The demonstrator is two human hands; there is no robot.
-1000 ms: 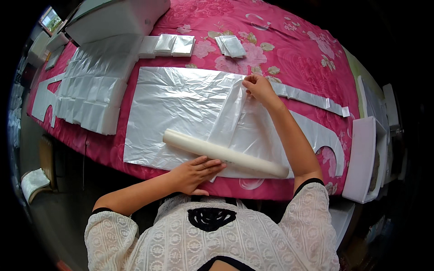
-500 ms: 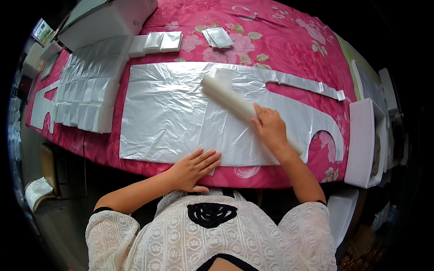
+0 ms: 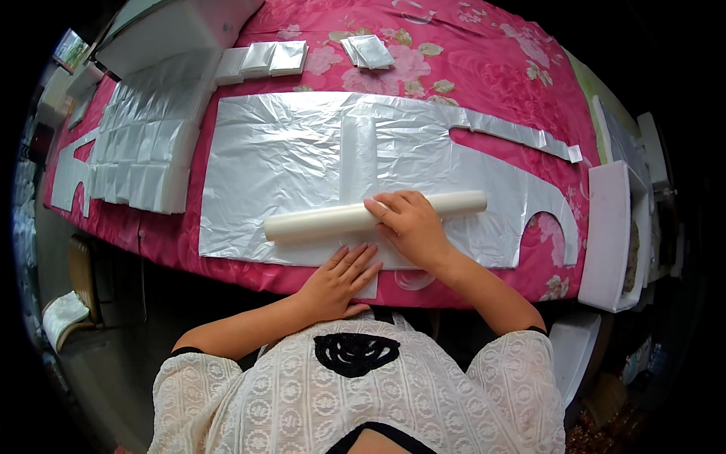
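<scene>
Tube [image 3: 318, 222] is lying across the silvery sheet [image 3: 265, 166], toward one o'clock from my left hand [image 3: 333, 289], whose slightly spread fingers are resting flat, seemingly steadying the near edge; remotely, I'm curling my right hand [image 3: 412, 229] over the tube's middle, fingers wrapping it, probably for balance.

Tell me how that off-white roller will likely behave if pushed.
The roller would probably roll readily if pushed side-on, as it looks round along its length. It seems stiff, looking straight on both sides of the right hand. It might ruck the silvery sheet beneath, which looks thin and wrinkled.
</scene>
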